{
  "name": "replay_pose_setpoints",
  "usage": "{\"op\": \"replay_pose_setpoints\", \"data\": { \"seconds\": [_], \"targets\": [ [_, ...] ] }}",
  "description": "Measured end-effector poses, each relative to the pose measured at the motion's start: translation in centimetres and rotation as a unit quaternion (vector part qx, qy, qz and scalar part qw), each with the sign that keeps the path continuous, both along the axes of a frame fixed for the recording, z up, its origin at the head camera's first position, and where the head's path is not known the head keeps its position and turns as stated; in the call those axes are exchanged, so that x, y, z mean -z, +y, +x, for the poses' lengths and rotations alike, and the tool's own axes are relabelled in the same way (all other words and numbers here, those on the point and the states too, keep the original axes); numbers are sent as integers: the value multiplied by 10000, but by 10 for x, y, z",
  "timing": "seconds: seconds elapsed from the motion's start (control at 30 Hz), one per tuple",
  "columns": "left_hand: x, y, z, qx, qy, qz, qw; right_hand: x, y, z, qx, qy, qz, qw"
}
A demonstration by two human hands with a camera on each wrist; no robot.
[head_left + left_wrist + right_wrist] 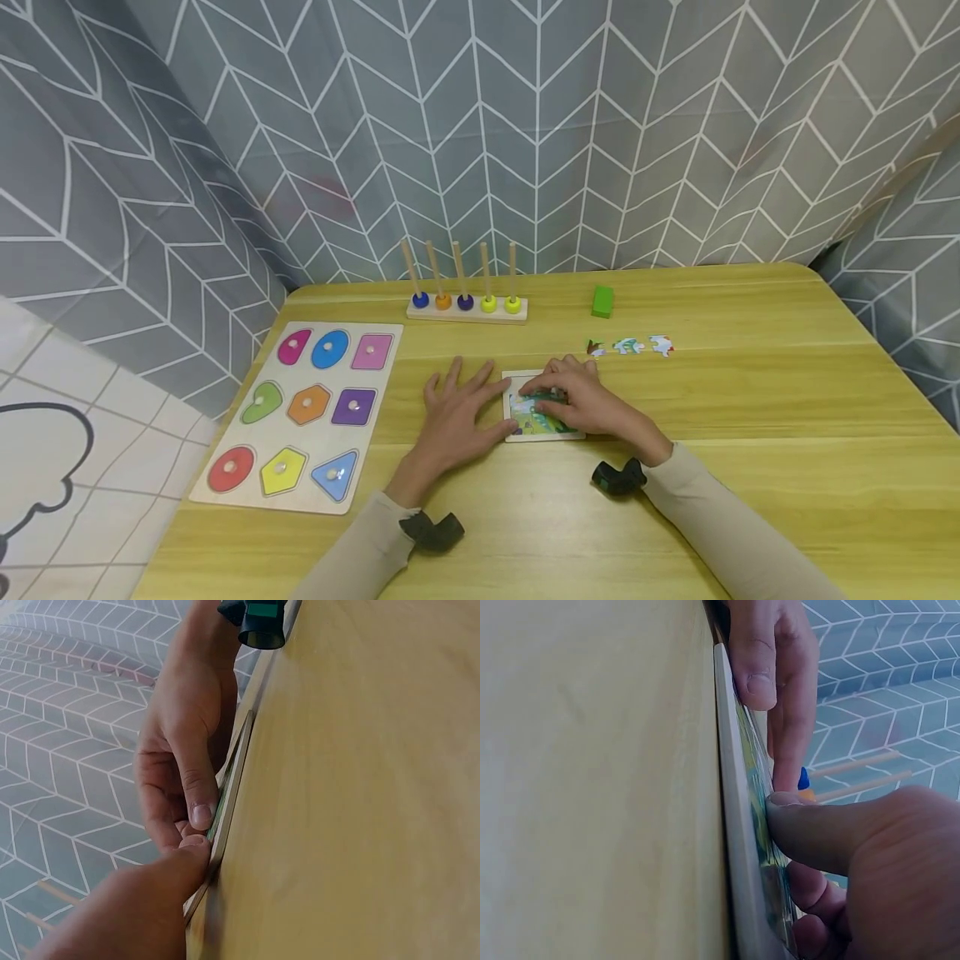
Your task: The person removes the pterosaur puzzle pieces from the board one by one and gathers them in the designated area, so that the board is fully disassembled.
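Observation:
A small jigsaw puzzle with a green and teal picture lies in a pale frame on the table. My left hand rests at its left side, fingers spread, with the thumb and index fingertip right at the frame's left border. Over the puzzle, my right hand bends its fingers and pinches a puzzle piece between thumb and index finger, close against the picture. In the right wrist view the right thumb touches the picture surface; the hand covers much of the puzzle's upper right.
Three loose puzzle pieces lie behind the right hand, with a green block farther back. A peg stand with coloured beads stands at the back edge. A shape board lies at left. A patterned curtain hangs behind the table.

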State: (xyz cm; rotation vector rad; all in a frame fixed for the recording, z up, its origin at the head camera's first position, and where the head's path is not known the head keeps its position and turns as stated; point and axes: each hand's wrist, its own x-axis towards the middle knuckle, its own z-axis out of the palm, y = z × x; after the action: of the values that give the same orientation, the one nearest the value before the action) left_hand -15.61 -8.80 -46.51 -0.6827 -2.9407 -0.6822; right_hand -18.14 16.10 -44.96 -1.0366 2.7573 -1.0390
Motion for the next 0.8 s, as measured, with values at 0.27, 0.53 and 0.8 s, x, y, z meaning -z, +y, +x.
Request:
{"op": "replay_pose_setpoints", "data": {
  "seconds": [0.27,0.53,0.8],
  "targets": [
    [-2,2,1,-177,-30,-219,9996,1,0,0,83,-131,-11,9999],
    [-2,2,1,-196,-50,-275,9994,2,0,0,134,-172,-111,9997],
    [-1,2,1,-191,-25,-262,9995,2,0,1,161,-168,-320,9992]
  ]
}}
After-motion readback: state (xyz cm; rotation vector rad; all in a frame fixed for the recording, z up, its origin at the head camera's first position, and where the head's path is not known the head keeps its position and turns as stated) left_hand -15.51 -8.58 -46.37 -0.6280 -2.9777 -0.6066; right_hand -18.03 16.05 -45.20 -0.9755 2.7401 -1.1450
